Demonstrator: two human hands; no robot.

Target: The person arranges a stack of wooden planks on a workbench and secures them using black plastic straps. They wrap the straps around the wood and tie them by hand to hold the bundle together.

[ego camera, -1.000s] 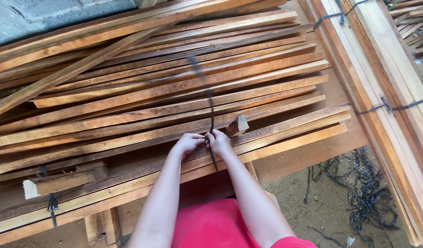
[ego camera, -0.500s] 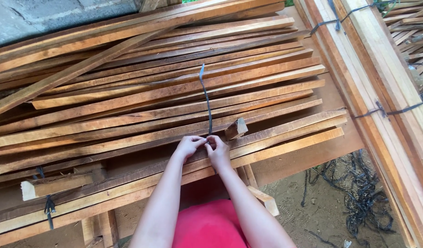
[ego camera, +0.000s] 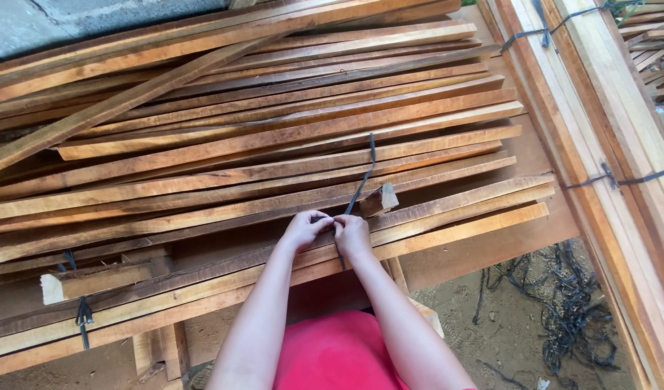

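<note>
— Where the short wood block [ego camera: 379, 200] juts up from the stack of slats [ego camera: 274, 144], what are the hands doing?

— Just beside the block, toward the person, the left hand [ego camera: 305, 230] and right hand [ego camera: 351, 235] meet, each pinching the dark strap [ego camera: 361, 180].

— And the strap?

— It runs from the fingers up past the block's left side, across the slats. Tangled dark straps [ego camera: 570, 303] lie on the ground, well right of the block.

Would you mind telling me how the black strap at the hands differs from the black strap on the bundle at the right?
The black strap at the hands lies loose and slack across the slats; the right-hand strap sits tight round its bundle. The first is pinched by the left hand and right hand; the other is untouched. Both are thin, dark bands.
</note>
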